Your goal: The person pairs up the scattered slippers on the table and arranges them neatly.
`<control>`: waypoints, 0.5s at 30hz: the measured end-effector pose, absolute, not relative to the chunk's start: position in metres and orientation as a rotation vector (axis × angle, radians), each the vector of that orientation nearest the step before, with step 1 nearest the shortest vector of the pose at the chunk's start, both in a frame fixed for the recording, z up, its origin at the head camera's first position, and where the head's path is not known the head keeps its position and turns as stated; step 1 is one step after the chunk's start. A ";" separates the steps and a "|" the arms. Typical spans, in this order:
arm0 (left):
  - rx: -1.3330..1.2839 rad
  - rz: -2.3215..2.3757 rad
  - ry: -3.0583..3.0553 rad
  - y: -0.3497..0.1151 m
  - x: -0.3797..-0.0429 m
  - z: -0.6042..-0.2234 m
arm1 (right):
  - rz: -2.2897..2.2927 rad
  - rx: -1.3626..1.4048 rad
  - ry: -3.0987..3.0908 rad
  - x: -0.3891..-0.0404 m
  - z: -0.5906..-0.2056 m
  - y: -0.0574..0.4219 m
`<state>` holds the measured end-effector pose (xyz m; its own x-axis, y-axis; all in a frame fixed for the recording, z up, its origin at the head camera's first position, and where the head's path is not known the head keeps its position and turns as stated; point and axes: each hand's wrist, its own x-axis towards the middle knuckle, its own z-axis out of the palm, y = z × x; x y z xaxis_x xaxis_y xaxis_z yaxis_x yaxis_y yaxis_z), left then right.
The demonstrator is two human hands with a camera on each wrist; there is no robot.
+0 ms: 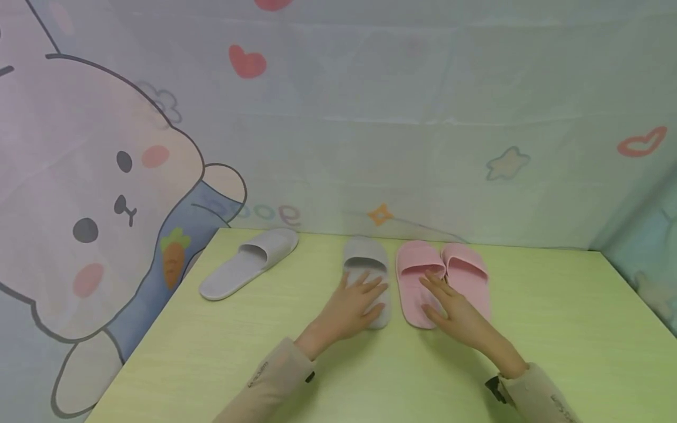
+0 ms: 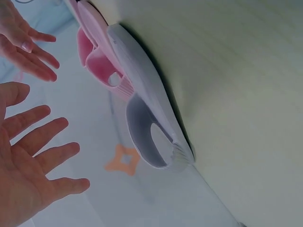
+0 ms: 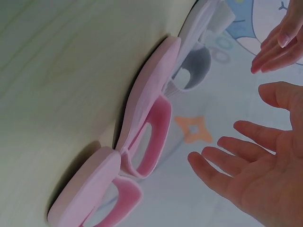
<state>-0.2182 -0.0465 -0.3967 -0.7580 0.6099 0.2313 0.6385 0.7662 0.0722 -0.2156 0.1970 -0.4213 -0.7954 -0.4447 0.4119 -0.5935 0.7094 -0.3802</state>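
My left hand (image 1: 346,308) hovers over a grey slipper (image 1: 366,252) in the middle of the table, its fingers spread. In the left wrist view a gap shows between that hand (image 2: 28,161) and the grey slipper (image 2: 142,71). Right of it, two pink slippers stand side by side, toes toward the wall: the left pink slipper (image 1: 418,255) and the right pink slipper (image 1: 471,288). Over the left pink one is my right hand (image 1: 460,314), fingers extended, holding nothing. The right wrist view shows this hand (image 3: 255,161) apart from the pink slippers.
Another grey slipper (image 1: 233,279) lies at an angle by the table's back left corner, toe toward the wall. The yellow-green table (image 1: 555,317) meets a printed cloth backdrop (image 1: 402,117) behind, with a cartoon animal (image 1: 121,235) at left.
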 end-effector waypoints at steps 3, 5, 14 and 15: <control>-0.974 -0.231 -2.747 -0.053 -0.217 -0.399 | 0.759 0.840 -2.620 -0.214 -0.421 0.192; -0.964 -0.249 -2.740 -0.056 -0.217 -0.402 | 0.771 0.860 -2.616 -0.214 -0.421 0.189; -0.883 -0.349 -2.755 -0.072 -0.213 -0.405 | 0.799 0.912 -2.624 -0.211 -0.419 0.175; -0.871 -0.361 -2.757 -0.074 -0.213 -0.405 | 0.797 0.919 -2.617 -0.211 -0.419 0.173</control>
<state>-0.2128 -0.0736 -0.4051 -0.7977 0.5303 0.2871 0.5863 0.7933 0.1638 -0.2106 0.1727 -0.4191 -0.7679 -0.4981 0.4028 -0.6380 0.6504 -0.4122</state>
